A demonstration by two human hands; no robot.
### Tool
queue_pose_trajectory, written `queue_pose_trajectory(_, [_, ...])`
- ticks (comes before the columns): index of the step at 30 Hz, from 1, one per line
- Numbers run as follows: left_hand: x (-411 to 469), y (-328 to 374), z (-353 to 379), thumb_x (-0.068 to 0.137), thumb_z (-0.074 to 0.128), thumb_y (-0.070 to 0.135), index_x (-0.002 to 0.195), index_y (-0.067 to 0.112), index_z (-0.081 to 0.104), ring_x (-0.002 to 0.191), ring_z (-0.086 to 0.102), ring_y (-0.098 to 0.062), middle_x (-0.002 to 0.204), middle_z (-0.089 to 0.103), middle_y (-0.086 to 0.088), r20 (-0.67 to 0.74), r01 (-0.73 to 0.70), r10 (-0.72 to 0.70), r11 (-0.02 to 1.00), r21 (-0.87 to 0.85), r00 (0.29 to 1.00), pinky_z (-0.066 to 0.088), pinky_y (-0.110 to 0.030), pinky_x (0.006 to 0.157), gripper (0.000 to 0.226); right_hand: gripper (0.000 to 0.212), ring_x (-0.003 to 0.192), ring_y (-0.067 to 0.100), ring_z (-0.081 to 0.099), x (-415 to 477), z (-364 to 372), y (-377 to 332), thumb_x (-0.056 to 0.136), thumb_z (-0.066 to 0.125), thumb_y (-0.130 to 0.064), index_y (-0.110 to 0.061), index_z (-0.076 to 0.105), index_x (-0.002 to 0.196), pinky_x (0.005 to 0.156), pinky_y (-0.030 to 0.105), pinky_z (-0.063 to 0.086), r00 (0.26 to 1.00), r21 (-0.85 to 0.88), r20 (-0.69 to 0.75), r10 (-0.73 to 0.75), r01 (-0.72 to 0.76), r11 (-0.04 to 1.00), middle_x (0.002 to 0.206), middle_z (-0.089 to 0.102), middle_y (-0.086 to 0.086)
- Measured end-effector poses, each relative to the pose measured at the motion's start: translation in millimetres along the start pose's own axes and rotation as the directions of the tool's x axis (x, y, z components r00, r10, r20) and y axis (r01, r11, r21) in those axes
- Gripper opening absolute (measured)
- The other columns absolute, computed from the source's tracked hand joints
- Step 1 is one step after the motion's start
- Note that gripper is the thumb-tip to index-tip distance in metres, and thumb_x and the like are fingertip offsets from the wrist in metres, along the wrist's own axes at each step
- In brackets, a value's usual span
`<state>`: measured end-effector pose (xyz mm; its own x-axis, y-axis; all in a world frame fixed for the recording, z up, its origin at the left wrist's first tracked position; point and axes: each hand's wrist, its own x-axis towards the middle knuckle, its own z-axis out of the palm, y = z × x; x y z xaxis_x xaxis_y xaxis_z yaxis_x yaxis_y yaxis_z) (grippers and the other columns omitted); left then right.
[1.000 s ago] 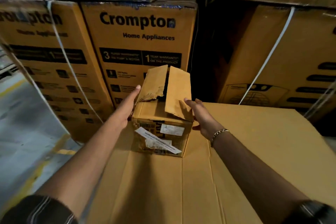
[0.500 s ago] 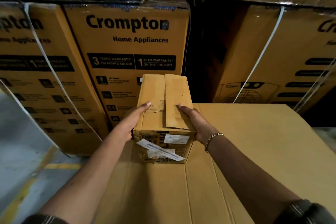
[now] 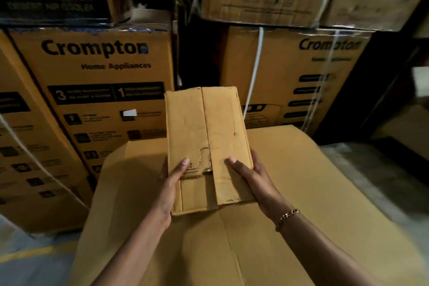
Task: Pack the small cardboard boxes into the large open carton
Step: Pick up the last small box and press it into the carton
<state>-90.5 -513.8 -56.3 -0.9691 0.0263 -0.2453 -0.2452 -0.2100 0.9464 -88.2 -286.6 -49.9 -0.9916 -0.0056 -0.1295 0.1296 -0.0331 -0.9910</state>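
While both hands, left (image 3: 173, 183) and right (image 3: 251, 181), clamp 1 small box (image 3: 206, 146), its 2 flaps shut, over 1 flat carton (image 3: 301, 216); 5 stacked cartons (image 3: 104, 100) behind.

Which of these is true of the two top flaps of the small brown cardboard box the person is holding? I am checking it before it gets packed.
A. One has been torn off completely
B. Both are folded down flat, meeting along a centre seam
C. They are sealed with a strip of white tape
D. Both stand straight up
B: the small brown cardboard box, held between the left hand and right hand, shows both flaps lying flat with a dark seam between them.
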Motion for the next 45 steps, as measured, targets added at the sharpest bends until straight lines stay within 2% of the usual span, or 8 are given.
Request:
queue_pose_trajectory(5, [-55.5,-26.3,98.3,0.058,0.073,0.073,0.127,0.042,0.056,0.109,0.065,-0.023,0.119,0.068,0.001,0.103,-0.108,0.101,0.992,0.063,0.99,0.054,-0.051,0.091,0.078,0.076,0.106,0.02,0.071,-92.7,-99.3,2.1,0.079,0.076,-0.052,-0.055,0.031,0.141,0.079,0.036,0.062,0.989,0.029,-0.146,0.004,0.0,1.0,0.13,0.061,-0.008])
queue_pose_trajectory(12, [-132.8,-63.1,257.9,0.076,0.067,0.053,0.132,0.034,0.058,0.102,0.07,-0.01,0.113,0.074,0.008,0.333,-0.205,0.192,0.979,0.005,0.923,0.055,-0.028,0.078,0.061,0.079,0.111,0.013,0.07,-218.5,-244.4,-2.7,0.08,0.078,-0.055,-0.046,0.038,0.148,0.095,0.041,0.058,0.912,-0.039,-0.379,-0.156,0.153,0.988,0.135,0.063,-0.008])
queue_pose_trajectory(16, [-158.3,-83.6,340.5,0.076,0.067,0.049,0.132,0.034,0.058,0.101,0.071,-0.02,0.113,0.074,0.003,0.456,-0.161,0.156,0.987,-0.027,0.876,0.06,-0.036,0.079,0.058,0.077,0.109,0.016,0.071,-272.2,-318.9,-6.3,0.083,0.078,-0.046,-0.046,0.036,0.149,0.085,0.037,0.061,0.87,-0.018,-0.465,-0.165,0.177,0.984,0.132,0.064,-0.005])
queue_pose_trajectory(21, [-162.8,-103.1,420.1,0.081,0.075,0.046,0.132,0.034,0.058,0.103,0.07,-0.017,0.115,0.073,0.005,0.543,-0.155,0.143,0.988,-0.024,0.827,0.058,-0.038,0.087,0.055,0.089,0.114,0.016,0.069,-295.4,-388.7,-1.5,0.069,0.08,-0.064,-0.051,0.037,0.147,0.093,0.045,0.059,0.81,-0.054,-0.566,-0.156,0.153,0.987,0.136,0.062,-0.006])
queue_pose_trajectory(25, [-148.7,-113.5,489.4,0.08,0.077,0.04,0.13,0.03,0.059,0.097,0.072,-0.014,0.112,0.074,0.003,0.578,-0.158,0.157,0.986,-0.048,0.801,0.059,-0.026,0.073,0.054,0.091,0.113,0.014,0.069,-290.8,-449.5,-7.4,0.067,0.08,-0.061,-0.047,0.04,0.147,0.094,0.04,0.059,0.764,-0.069,-0.619,-0.184,0.18,0.981,0.134,0.064,-0.007])
queue_pose_trajectory(28, [-129.5,-117.7,547.0,0.075,0.073,0.046,0.131,0.034,0.059,0.1,0.071,-0.014,0.113,0.074,0.006,0.6,-0.165,0.162,0.985,-0.05,0.783,0.058,-0.035,0.083,0.059,0.089,0.114,0.014,0.068,-283.1,-500.3,-17.8,0.069,0.08,-0.059,-0.046,0.039,0.148,0.095,0.041,0.059,0.729,-0.099,-0.649,-0.218,0.203,0.974,0.135,0.064,-0.005])
queue_pose_trajectory(40, [-102.5,-110.2,806.9,0.079,0.076,0.039,0.127,0.041,0.054,0.097,0.071,-0.007,0.117,0.07,0.005,0.745,-0.24,0.249,0.963,-0.123,0.619,0.057,-0.02,0.067,0.052,0.07,0.107,0.016,0.072,-287.5,-725.2,-85.1,0.078,0.075,-0.045,-0.042,0.047,0.142,0.089,0.04,0.06,0.568,-0.206,-0.754,-0.329,0.271,0.94,0.122,0.071,-0.007])
queue_pose_trajectory(45, [-104.0,-114.6,926.0,0.087,0.068,0.036,0.137,0.035,0.044,0.098,0.07,-0.004,0.123,0.063,0.005,0.752,-0.362,0.357,0.917,-0.169,0.553,0.057,-0.019,0.069,0.055,0.055,0.1,0.012,0.073,-291.6,-841.0,-111.1,0.079,0.073,-0.045,-0.057,0.049,0.126,0.079,0.033,0.062,0.582,-0.259,-0.717,-0.385,0.291,0.921,0.121,0.067,-0.005])
